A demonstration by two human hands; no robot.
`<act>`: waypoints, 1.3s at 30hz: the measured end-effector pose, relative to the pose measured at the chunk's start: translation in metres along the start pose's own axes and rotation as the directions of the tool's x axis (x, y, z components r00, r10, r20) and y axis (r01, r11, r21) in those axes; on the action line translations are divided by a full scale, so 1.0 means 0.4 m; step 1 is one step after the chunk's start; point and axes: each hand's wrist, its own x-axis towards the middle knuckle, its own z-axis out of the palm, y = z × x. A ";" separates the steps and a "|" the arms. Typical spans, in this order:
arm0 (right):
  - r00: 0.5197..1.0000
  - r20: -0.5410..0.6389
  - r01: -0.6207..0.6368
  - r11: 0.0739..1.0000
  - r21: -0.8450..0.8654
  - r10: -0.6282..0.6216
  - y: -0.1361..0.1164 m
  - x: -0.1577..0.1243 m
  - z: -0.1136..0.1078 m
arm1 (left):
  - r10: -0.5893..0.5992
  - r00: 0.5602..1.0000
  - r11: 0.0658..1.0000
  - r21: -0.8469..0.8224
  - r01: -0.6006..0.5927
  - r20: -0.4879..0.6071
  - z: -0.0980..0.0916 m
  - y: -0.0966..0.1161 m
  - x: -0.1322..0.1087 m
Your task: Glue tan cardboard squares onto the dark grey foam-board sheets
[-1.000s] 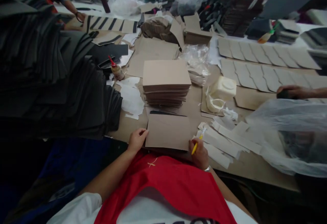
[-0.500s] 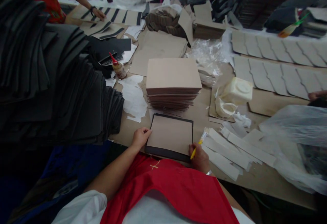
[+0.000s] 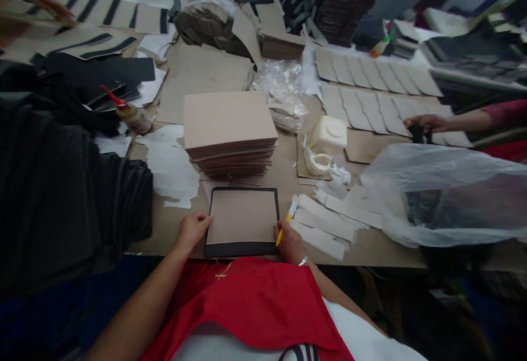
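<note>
- Brown card [image 3: 242, 216] lies flat on a black sheet [image 3: 242, 249] at the near table edge, the black showing as a border all round it.
- Left hand [image 3: 191, 230] rests at the card's left edge, fingers curled loosely against the corner, gripping nothing that I can make out.
- Right hand [image 3: 289, 242] sits at the card's right edge, closed around a yellow pen [image 3: 282, 231] that angles up and away from the card.
- Just right of that hand lies a fan of pale paper strips [image 3: 329, 219].
- Behind the card stands a tall stack of brown cards [image 3: 229, 130], with torn white paper [image 3: 171, 166] to its left.
- A red-capped glue bottle [image 3: 129, 113] lies tilted further left, near a heap of black sheets [image 3: 61, 174].
- To the right, a clear plastic bag [image 3: 440, 191] bulges; beyond it another person's hand [image 3: 424, 123] touches rows of grey cut pieces [image 3: 370, 92].
</note>
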 end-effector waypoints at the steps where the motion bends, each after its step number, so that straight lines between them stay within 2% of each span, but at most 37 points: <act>1: 1.000 0.009 -0.006 1.000 0.002 0.006 0.001 0.001 -0.001 | 0.008 1.000 1.000 0.010 -0.008 0.005 0.000 0.000 0.002; 13: 0.997 0.056 -0.061 0.998 0.002 0.061 -0.013 0.002 -0.014 | 0.020 0.999 0.998 0.052 -0.021 0.035 -0.005 0.006 0.006; 20: 0.996 0.058 -0.060 0.997 -0.042 0.063 -0.011 0.005 -0.002 | 0.025 0.998 0.997 0.069 -0.029 0.062 -0.006 0.007 0.013; 27: 0.997 0.071 -0.032 0.997 -0.074 0.037 -0.001 0.005 0.010 | 0.037 0.999 0.985 0.170 -0.043 0.037 -0.011 0.020 0.012; 33: 0.993 0.113 -0.011 0.991 -0.134 0.026 -0.022 0.011 -0.010 | 0.023 1.000 0.974 0.226 -0.026 0.013 -0.021 0.031 0.005; 35: 0.991 0.125 -0.010 0.980 -0.197 0.035 -0.033 0.012 -0.022 | 0.079 0.997 0.964 0.255 -0.074 -0.010 -0.024 0.040 -0.003; 37: 0.993 0.109 -0.014 0.964 -0.264 0.044 -0.043 0.015 -0.037 | 0.246 0.969 0.913 0.342 -0.222 -0.028 -0.022 0.046 -0.009; 39: 0.997 0.078 0.012 0.948 -0.318 0.014 -0.050 0.020 -0.060 | 0.471 0.880 0.773 0.450 -0.448 0.066 -0.015 0.050 -0.010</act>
